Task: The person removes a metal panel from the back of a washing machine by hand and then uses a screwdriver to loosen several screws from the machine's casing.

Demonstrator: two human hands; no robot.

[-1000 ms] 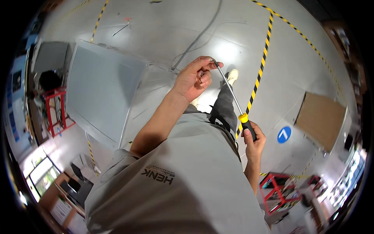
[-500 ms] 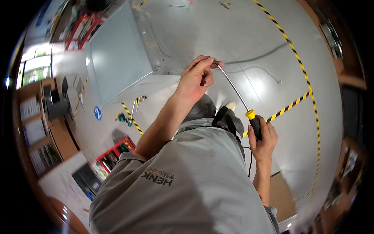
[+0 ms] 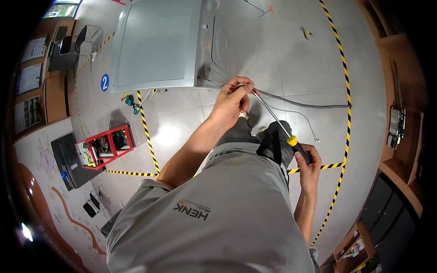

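A long screwdriver (image 3: 292, 141) with a black handle and yellow collar slants between my hands in front of my body. My right hand (image 3: 309, 167) is wrapped round its handle. Its shaft points up and left to my left hand (image 3: 231, 101), whose thumb and fingers are pinched at the metal tip. Whether a small part sits between those fingertips is hidden. Just beyond my left hand stands a large grey metal cabinet (image 3: 154, 45), its side panel facing right. From near its lower corner a grey hose (image 3: 309, 105) and a thin pale cable (image 3: 307, 120) run over the floor.
Yellow-and-black tape (image 3: 346, 91) marks the grey floor. Pliers (image 3: 305, 32) lie at the far right. A teal power tool (image 3: 132, 104) lies near the cabinet's front left, with a red-framed tool box (image 3: 104, 146) nearer. Wooden shelving (image 3: 400, 82) lines the right.
My view has swung, so the cabinet, hose and floor tape appear shifted and turned. Both hands keep their hold on the screwdriver, which lies a little lower in the picture.
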